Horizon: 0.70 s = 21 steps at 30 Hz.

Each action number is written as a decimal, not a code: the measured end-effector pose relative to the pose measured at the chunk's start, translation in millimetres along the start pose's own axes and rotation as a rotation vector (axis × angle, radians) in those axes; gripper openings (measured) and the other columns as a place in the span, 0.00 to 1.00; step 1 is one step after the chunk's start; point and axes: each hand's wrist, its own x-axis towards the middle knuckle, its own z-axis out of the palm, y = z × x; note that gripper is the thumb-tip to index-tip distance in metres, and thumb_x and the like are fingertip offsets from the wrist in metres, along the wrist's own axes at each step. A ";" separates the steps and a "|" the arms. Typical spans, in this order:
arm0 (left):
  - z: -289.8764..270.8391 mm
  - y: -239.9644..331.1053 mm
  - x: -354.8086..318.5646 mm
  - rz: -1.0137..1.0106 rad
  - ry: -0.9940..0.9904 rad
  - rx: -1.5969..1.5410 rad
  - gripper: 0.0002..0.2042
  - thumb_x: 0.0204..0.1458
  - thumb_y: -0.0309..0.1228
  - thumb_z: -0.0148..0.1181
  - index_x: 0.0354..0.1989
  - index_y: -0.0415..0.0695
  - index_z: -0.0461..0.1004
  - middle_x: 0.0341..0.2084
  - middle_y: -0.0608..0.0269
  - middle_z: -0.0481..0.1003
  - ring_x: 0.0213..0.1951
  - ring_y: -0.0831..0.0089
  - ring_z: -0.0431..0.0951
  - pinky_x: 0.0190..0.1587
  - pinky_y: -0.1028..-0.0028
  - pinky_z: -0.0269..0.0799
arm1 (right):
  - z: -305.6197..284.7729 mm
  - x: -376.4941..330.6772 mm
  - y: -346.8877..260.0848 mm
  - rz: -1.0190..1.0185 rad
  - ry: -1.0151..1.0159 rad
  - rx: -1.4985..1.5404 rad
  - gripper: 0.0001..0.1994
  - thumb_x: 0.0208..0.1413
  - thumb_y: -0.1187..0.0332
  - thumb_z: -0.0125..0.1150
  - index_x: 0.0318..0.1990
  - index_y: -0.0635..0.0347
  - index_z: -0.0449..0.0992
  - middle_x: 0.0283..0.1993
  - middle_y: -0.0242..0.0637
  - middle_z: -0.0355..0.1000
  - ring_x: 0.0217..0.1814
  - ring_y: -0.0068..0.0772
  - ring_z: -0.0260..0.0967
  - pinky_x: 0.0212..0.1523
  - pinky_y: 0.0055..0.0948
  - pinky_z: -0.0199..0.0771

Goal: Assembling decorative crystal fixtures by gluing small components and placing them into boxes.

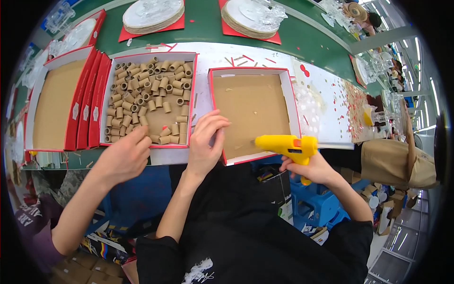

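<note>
My right hand (316, 171) grips a yellow glue gun (286, 144), with its nozzle pointing left over the near edge of an open red-rimmed box (294, 102). That box has a bare brown cardboard bottom. My left hand (204, 144) is curled over the box's near left corner, fingers bent onto the rim. Just to the left stands a second red-rimmed box (108, 94) filled with several short brown cardboard tubes (151, 92). Another person's hand (125, 156), on an arm with a purple sleeve, reaches into that box's near edge.
Red box lids and another cardboard-lined box (54, 102) stand at the far left. Two stacks of glass plates on red mats (152, 14) (250, 16) sit on the green table at the back. A person in tan clothing (392, 163) is at the right. Blue crates (317, 203) are below.
</note>
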 end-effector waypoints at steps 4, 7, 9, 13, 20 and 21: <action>0.7 -0.4 0.1 0.000 -0.008 -0.017 0.06 0.47 0.16 0.52 0.33 0.37 0.74 0.35 0.58 0.76 0.50 0.57 0.73 0.52 0.65 0.67 | -28.4 -17.3 24.5 -0.362 0.091 -0.119 0.12 0.53 0.75 0.57 0.45 0.65 0.68 0.33 0.37 0.73 0.32 0.25 0.73 0.36 0.25 0.75; 0.8 1.9 -1.8 0.011 -0.011 -0.012 0.07 0.47 0.15 0.52 0.33 0.37 0.74 0.35 0.58 0.76 0.50 0.58 0.73 0.52 0.65 0.67 | -39.8 -28.7 30.9 -0.102 0.170 0.038 0.08 0.54 0.73 0.57 0.40 0.63 0.69 0.25 0.33 0.69 0.25 0.22 0.70 0.27 0.21 0.72; 2.5 2.5 -2.5 0.004 -0.002 0.012 0.07 0.47 0.15 0.52 0.33 0.37 0.74 0.35 0.58 0.76 0.50 0.58 0.73 0.52 0.65 0.67 | -44.0 -31.0 33.0 -0.042 0.184 -0.002 0.07 0.54 0.72 0.57 0.39 0.62 0.68 0.24 0.32 0.68 0.22 0.20 0.68 0.23 0.19 0.69; 5.8 1.0 -5.1 0.009 -0.024 0.021 0.08 0.47 0.15 0.52 0.34 0.38 0.74 0.36 0.59 0.75 0.50 0.57 0.72 0.50 0.66 0.68 | -40.2 -31.3 37.1 0.022 0.241 -0.046 0.06 0.54 0.71 0.58 0.37 0.60 0.68 0.20 0.30 0.66 0.15 0.18 0.63 0.15 0.16 0.62; 1.6 2.1 5.0 0.028 -0.022 0.039 0.07 0.47 0.15 0.52 0.33 0.37 0.74 0.35 0.58 0.76 0.50 0.58 0.73 0.51 0.65 0.67 | -41.1 -26.7 27.3 0.001 0.287 -0.107 0.06 0.53 0.72 0.58 0.37 0.60 0.68 0.20 0.30 0.66 0.15 0.19 0.64 0.14 0.18 0.63; -1.5 2.4 8.0 0.030 -0.015 0.047 0.07 0.47 0.15 0.52 0.33 0.37 0.74 0.35 0.57 0.76 0.50 0.58 0.73 0.52 0.66 0.67 | -42.4 -27.2 26.7 -0.009 0.286 -0.102 0.06 0.53 0.72 0.58 0.37 0.60 0.68 0.20 0.30 0.66 0.15 0.19 0.64 0.14 0.18 0.63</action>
